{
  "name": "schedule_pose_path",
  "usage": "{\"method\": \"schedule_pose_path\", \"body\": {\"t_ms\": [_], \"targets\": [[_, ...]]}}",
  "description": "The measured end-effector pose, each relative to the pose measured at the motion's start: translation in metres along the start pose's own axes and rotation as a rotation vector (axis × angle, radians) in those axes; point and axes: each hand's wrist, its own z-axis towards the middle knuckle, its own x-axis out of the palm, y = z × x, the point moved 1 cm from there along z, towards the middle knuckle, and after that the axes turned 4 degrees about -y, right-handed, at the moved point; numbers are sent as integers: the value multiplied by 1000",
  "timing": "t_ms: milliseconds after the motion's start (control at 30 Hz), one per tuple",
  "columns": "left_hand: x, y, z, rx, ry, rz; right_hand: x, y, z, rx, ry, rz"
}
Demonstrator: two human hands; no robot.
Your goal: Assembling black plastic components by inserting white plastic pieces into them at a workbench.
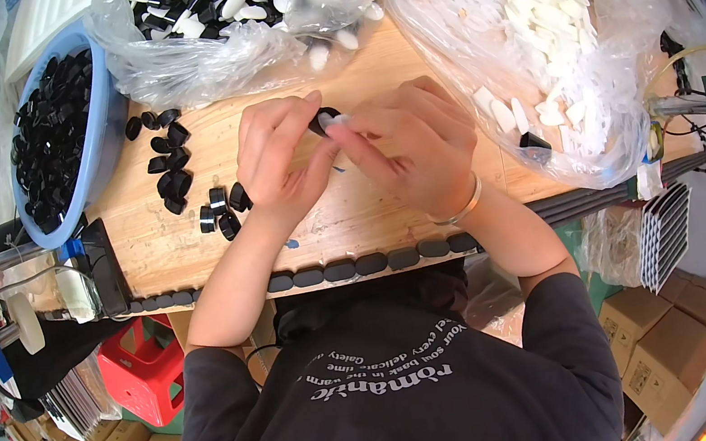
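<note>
My left hand (278, 157) pinches a small black oval cap (323, 119) between thumb and fingers, over the wooden table. My right hand (414, 143) meets it from the other side, its fingertips pressed at the cap's opening. A small whitish piece (336, 120) shows between those fingertips and the cap; its exact shape is hidden. Beside my left hand, loose black caps (176, 183) lie in small clusters on the table. Along the near table edge runs a row of black oval pieces (339, 270).
A blue basin (113, 119) full of black caps stands at left. Behind, a clear bag (194, 71) holds black caps with white pieces. At right, another bag (620, 117) holds white flat pieces (544, 0). A red stool (135, 381) and cardboard boxes (665, 352) are below.
</note>
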Motion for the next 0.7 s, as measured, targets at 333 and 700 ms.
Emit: {"method": "schedule_pose_path", "body": {"t_ms": [333, 700], "targets": [[-1, 0, 1, -15, 3, -2, 1, 2, -4, -40, 30, -37], [2, -2, 2, -11, 13, -22, -5, -4, 6, -112, -39, -105]]}}
